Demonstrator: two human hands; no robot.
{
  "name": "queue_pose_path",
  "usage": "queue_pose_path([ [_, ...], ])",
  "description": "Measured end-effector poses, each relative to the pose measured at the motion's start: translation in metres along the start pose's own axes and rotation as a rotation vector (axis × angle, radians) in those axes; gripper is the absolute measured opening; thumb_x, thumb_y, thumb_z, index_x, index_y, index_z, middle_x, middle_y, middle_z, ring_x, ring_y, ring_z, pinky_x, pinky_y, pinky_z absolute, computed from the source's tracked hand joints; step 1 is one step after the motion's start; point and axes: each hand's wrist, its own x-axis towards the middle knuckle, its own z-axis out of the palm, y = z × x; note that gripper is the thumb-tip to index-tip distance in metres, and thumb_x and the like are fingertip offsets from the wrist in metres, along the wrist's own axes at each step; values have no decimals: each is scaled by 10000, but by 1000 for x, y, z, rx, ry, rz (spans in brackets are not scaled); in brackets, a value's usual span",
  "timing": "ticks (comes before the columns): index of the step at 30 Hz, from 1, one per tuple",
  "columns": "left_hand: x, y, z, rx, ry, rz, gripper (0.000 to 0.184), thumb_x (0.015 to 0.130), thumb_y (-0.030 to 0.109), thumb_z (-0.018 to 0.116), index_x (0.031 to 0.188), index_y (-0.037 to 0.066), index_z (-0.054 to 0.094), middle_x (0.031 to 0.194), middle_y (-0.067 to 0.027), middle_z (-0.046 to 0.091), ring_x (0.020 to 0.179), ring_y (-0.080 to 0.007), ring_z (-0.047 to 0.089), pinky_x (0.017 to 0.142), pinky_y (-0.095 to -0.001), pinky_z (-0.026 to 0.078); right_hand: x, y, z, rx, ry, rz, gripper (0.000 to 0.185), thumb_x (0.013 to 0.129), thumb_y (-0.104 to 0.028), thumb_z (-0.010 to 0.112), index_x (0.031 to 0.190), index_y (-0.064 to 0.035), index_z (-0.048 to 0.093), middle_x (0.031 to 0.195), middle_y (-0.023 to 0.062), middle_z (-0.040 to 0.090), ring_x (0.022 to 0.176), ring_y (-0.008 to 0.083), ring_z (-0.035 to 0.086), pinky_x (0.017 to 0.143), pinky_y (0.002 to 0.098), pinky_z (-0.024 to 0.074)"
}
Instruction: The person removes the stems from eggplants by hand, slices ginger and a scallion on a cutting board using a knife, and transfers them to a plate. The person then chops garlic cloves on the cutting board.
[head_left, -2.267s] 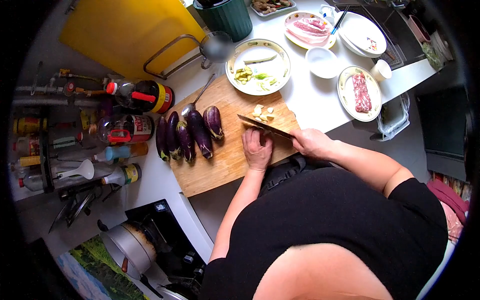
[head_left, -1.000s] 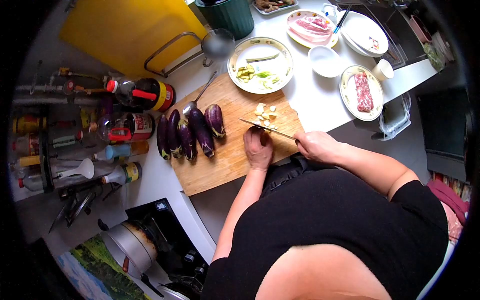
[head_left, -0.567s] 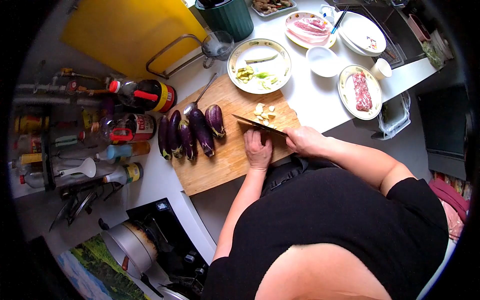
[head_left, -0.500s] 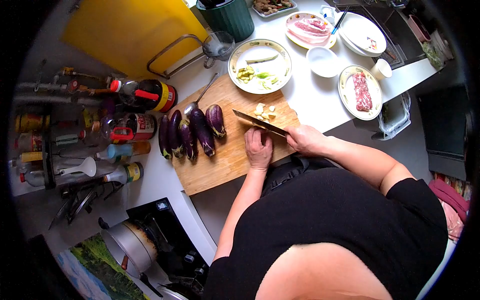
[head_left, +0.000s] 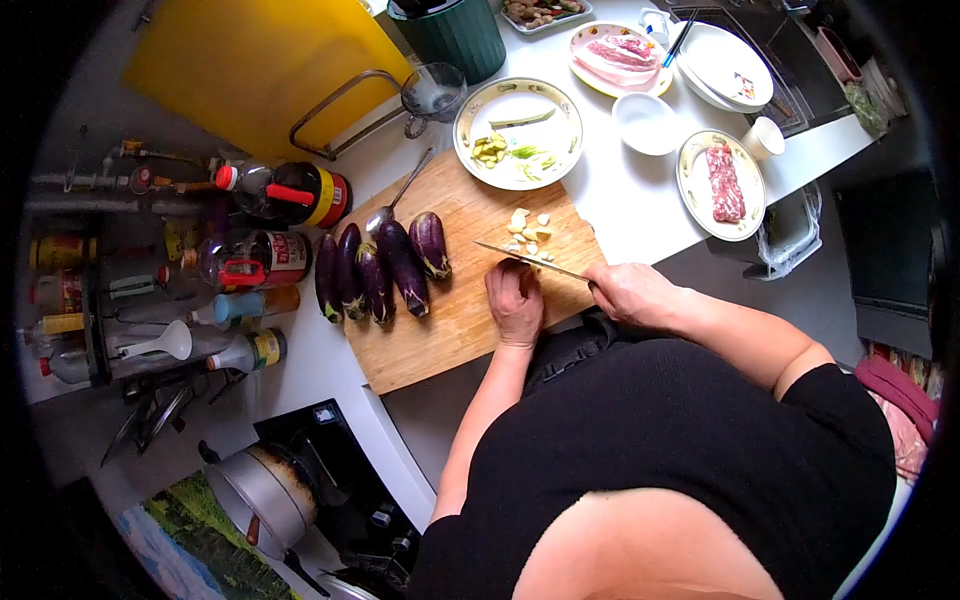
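My right hand (head_left: 640,294) is closed round the handle of a kitchen knife (head_left: 532,261), whose blade points left across the wooden cutting board (head_left: 440,345). Just on the near side of the blade, my left hand (head_left: 515,305) has its fingers curled down against the board. Whatever those fingers pinch is hidden beneath them. Peeled garlic cloves (head_left: 530,233) lie beyond the blade, with small pale bits close to the steel. Several purple eggplants (head_left: 402,265) rest side by side on the left of the board, near a metal spoon (head_left: 381,220).
A patterned plate (head_left: 570,165) with chopped green and yellowish pieces overlaps the board's far edge. Raw meat sits on an oval plate (head_left: 692,205) to the right, near a white bowl (head_left: 645,123). Sauce bottles (head_left: 325,195) stand at left; a pot (head_left: 262,498) is on the stove.
My right hand has shifted slightly right, and the knife's tip has come nearer my body with the blade turned. Small pale bits now show beside the blade. My left hand has barely moved.
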Motion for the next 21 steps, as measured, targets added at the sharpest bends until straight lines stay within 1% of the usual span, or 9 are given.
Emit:
queue_pose_path([
  [5, -2, -5, 3, -31, -8, -34, 126, 733, 33, 616, 853, 3, 592, 878, -183, 570, 862, -374, 515, 776, -422, 424, 1, -4, 3, -2, -11, 34, 181, 860, -154, 469, 869, 21, 516, 670, 241, 594, 665, 416, 604, 614, 497, 477],
  [10, 1, -2, 0, 9, -6, -11, 160, 711, 12, 572, 869, -7, 562, 886, -189, 550, 839, -382, 507, 756, -434, 424, 13, -4, 14, -2, -53, 89, 200, 861, -162, 456, 840, 21, 532, 713, 251, 605, 705, 424, 607, 634, 502, 477],
  [13, -6, -11, 2, 74, -62, -45, 174, 695, 6, 563, 867, -8, 544, 887, -191, 539, 834, -379, 507, 750, -441, 422, 20, -5, 19, -9, -39, 93, 198, 858, -167, 461, 851, 16, 535, 727, 257, 604, 732, 423, 607, 655, 504, 476],
  [17, -4, -9, 2, 20, -33, -37, 159, 701, 4, 563, 858, -6, 539, 887, -193, 535, 833, -379, 508, 745, -437, 424, 23, -1, 21, -5, -17, 95, 199, 857, -178, 466, 866, 8, 537, 721, 259, 600, 732, 423, 606, 654, 504, 477],
  [19, -3, -9, 3, -30, 14, -4, 142, 710, 6, 572, 849, -3, 546, 876, -191, 541, 836, -377, 514, 748, -427, 429, 24, 3, 22, 75, 26, 58, 188, 854, -178, 482, 893, -2, 534, 711, 251, 600, 710, 424, 606, 631, 505, 478],
  [21, -4, -11, 3, -39, 4, -19, 128, 718, 6, 578, 844, -1, 554, 866, -188, 547, 838, -374, 518, 751, -421, 431, 20, -5, 14, 52, 39, 35, 180, 850, -170, 488, 893, -1, 532, 706, 248, 598, 700, 422, 606, 623, 504, 479],
])
